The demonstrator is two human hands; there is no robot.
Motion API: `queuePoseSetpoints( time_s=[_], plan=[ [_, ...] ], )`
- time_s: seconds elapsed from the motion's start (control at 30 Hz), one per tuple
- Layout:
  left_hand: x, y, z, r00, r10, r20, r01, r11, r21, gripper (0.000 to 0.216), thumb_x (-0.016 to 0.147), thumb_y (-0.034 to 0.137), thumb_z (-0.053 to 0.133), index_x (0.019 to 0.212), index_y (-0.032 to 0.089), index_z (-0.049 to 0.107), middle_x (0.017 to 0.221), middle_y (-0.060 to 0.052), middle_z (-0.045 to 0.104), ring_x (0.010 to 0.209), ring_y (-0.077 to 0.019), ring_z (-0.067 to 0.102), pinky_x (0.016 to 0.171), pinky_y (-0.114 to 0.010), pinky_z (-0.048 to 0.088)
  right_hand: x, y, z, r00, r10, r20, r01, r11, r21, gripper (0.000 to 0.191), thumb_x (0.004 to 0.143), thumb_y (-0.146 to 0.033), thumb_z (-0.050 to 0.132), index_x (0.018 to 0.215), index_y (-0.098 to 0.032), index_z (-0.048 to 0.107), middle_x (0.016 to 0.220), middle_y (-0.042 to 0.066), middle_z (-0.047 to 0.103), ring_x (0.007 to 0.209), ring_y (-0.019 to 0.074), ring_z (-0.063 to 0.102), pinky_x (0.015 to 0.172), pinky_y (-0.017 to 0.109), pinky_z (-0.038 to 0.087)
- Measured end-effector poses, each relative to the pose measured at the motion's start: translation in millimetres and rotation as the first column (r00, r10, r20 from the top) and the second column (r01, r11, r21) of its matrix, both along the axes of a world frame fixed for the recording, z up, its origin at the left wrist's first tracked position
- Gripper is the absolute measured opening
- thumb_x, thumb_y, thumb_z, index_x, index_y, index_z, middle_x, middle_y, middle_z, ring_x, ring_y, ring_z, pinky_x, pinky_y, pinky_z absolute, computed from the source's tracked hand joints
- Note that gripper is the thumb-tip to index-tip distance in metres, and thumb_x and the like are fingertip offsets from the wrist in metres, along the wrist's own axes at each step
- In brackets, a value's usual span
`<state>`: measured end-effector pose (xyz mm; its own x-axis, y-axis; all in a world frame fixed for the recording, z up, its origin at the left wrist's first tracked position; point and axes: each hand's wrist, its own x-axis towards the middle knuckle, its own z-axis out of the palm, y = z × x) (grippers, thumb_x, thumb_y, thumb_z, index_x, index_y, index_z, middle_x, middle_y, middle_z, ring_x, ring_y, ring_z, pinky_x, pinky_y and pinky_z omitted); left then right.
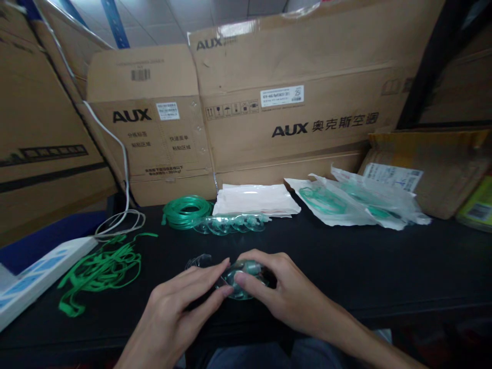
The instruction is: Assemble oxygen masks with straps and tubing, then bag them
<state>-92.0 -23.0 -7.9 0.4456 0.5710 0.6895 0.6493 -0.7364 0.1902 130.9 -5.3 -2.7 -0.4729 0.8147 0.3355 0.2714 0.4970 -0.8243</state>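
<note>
A clear, green-tinted plastic mask [239, 279] sits low over the black table [346, 266], held between both hands. My left hand [180, 312] pinches its left side with fingers closed on it. Cupped over the right side, my right hand [274, 287] has its thumb pressed on the front. A second clear piece [198, 261] shows just behind my left fingers.
Several clear masks in a row [230, 223] lie beyond, next to coiled green tubing [186, 210]. Loose green elastic straps [100, 269] are at left, near a white power strip [34, 271]. White bags [255, 200] and packed masks [361, 202] rest against cardboard boxes [292, 102].
</note>
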Motion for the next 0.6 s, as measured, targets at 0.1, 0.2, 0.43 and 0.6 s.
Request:
queuePoseSetpoints(
  time_s=[0.1, 0.2, 0.43, 0.6],
  plan=[
    [0.3, 1.2, 0.5, 1.000, -0.014, 0.007, 0.014, 0.999, -0.030, 0.035, 0.092, 0.030, 0.068, 0.126, 0.027, 0.070, 0.116, 0.002, 0.076, 0.099, -0.0159, 0.075, 0.095, -0.020, 0.056, -0.3, -0.3, 0.2, 1.000, 0.009, 0.012, -0.009, 1.000, 0.010, 0.024, 0.096, -0.040, 0.059, 0.101, -0.021, 0.072, 0.089, 0.000, 0.074, 0.076, 0.0130, 0.061, 0.068, 0.022, 0.042],
    [-0.1, 1.3, 0.4, 0.999, -0.016, 0.028, 0.019, 0.993, -0.119, 0.037, 0.092, 0.031, 0.068, 0.129, 0.029, 0.068, 0.118, 0.002, 0.075, 0.103, -0.0158, 0.074, 0.096, -0.019, 0.054, -0.2, -0.2, 0.2, 1.000, 0.021, 0.009, -0.022, 1.000, 0.016, 0.023, 0.096, -0.040, 0.059, 0.103, -0.021, 0.072, 0.092, 0.000, 0.075, 0.080, 0.0136, 0.062, 0.070, 0.023, 0.043],
    [0.8, -0.7, 7.7, 0.977, 0.044, 0.208, 0.041, 0.921, -0.387, 0.025, 0.092, 0.036, 0.066, 0.115, 0.033, 0.076, 0.111, 0.000, 0.078, 0.101, -0.0198, 0.075, 0.098, -0.026, 0.054, 0.9, 0.2, -0.9, 0.997, 0.065, -0.028, -0.064, 0.997, 0.030, 0.025, 0.096, -0.042, 0.059, 0.102, -0.020, 0.070, 0.099, 0.001, 0.075, 0.087, 0.0155, 0.065, 0.076, 0.024, 0.045],
    [3.9, -1.2, 13.7, 0.948, 0.127, 0.292, 0.042, 0.859, -0.511, 0.023, 0.086, 0.040, 0.070, 0.104, 0.031, 0.081, 0.102, -0.003, 0.080, 0.095, -0.0238, 0.075, 0.089, -0.028, 0.058, 1.9, 0.2, 0.5, 0.996, 0.085, -0.025, -0.084, 0.996, 0.039, 0.026, 0.096, -0.040, 0.060, 0.107, -0.019, 0.070, 0.100, 0.002, 0.074, 0.090, 0.0166, 0.066, 0.080, 0.026, 0.045]
  ],
)
